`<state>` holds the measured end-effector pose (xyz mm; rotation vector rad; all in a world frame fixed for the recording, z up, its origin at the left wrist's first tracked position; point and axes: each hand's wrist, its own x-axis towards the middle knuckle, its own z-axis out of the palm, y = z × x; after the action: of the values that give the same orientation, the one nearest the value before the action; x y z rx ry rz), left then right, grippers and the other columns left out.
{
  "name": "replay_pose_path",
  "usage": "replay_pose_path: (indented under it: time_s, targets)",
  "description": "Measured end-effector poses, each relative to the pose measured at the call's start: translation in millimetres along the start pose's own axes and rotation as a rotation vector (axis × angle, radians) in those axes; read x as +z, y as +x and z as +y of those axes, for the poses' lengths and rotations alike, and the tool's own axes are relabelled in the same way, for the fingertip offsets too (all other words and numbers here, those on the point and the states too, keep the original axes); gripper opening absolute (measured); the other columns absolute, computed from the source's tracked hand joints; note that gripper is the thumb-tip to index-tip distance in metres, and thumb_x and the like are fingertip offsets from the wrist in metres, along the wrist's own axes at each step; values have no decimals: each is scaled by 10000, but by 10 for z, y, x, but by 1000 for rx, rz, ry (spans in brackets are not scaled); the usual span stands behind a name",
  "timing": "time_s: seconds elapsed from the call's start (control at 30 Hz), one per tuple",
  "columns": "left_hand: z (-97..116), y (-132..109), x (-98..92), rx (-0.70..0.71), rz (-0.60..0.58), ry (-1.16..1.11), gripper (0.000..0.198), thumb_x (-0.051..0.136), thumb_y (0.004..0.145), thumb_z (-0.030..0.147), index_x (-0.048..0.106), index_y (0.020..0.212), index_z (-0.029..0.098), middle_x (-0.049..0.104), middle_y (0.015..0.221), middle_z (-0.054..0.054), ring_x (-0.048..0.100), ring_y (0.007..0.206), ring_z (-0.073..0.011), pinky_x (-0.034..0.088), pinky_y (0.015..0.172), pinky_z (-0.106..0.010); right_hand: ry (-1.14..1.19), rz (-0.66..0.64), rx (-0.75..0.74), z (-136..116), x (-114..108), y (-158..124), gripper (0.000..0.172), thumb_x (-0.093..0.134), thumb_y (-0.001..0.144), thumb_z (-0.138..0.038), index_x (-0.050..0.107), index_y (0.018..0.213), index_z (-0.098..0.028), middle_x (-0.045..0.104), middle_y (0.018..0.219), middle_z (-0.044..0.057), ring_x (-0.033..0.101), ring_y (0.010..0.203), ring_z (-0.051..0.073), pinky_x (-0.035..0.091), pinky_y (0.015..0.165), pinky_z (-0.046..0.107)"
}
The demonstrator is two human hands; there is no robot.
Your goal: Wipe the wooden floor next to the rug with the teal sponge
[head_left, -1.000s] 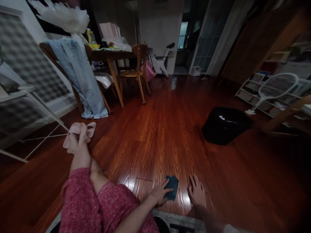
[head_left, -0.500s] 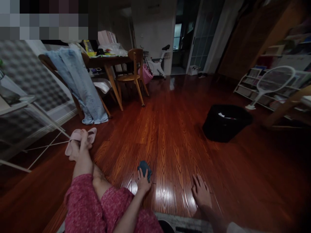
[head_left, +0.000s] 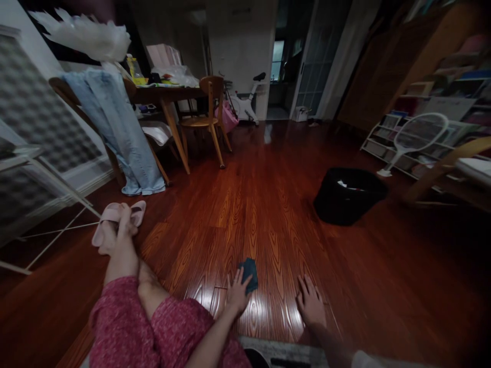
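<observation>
Under the fingers of my left hand [head_left: 238,294] lies a crumpled dark teal cloth [head_left: 250,275], held against the glossy wooden floor [head_left: 268,230]. Part of the cloth is covered by the hand, and its free edge shows beyond the fingers. My right hand [head_left: 311,301] rests on the floorboards to the right, fingers stretched out and nothing in them. Bare floor separates the two hands.
My legs, with pink slippers [head_left: 107,220], stretch to the left. A black bin [head_left: 345,204] stands ahead on the right, near a white racket-shaped object [head_left: 422,134] and shelves. Jeans [head_left: 115,128] hang over a chair beside a wooden table. Another chair [head_left: 201,121] stands behind.
My left hand has slid to the right with the cloth, closer to the right hand. The right hand stays on the floor. The view has shifted slightly.
</observation>
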<state>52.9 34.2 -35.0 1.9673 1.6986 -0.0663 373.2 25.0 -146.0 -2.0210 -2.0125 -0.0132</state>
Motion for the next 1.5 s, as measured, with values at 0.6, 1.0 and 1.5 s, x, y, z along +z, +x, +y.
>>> replay_pose_path:
  time_s: [0.6, 1.0, 1.5]
  targets:
    - [500, -230, 578, 439, -249, -40, 730, 502, 873, 638, 369, 1530, 351, 26, 1681, -58, 60, 1548, -343, 4, 1204, -665, 2, 3, -6, 30, 32, 2, 595, 270, 937, -304, 450, 1487, -164, 423, 1567, 120, 346, 1467, 234, 268, 1191, 472]
    - [-433, 64, -178, -440, 131, 107, 643, 445, 932, 324, 306, 1560, 321, 170, 1669, -98, 174, 1531, -334, 110, 1201, -662, 8, -13, 11, 40, 27, 19, 604, 274, 926, -301, 453, 1494, -196, 433, 1565, 96, 367, 1459, 223, 277, 1194, 460]
    - [370, -221, 303, 390, -233, -59, 771, 568, 850, 551, 325, 1549, 335, -24, 1685, -72, 44, 1547, -347, 77, 1200, -664, 9, 11, -4, 64, 62, 3, 608, 299, 923, -301, 417, 1512, -207, 419, 1572, 98, 363, 1459, 240, 267, 1195, 469]
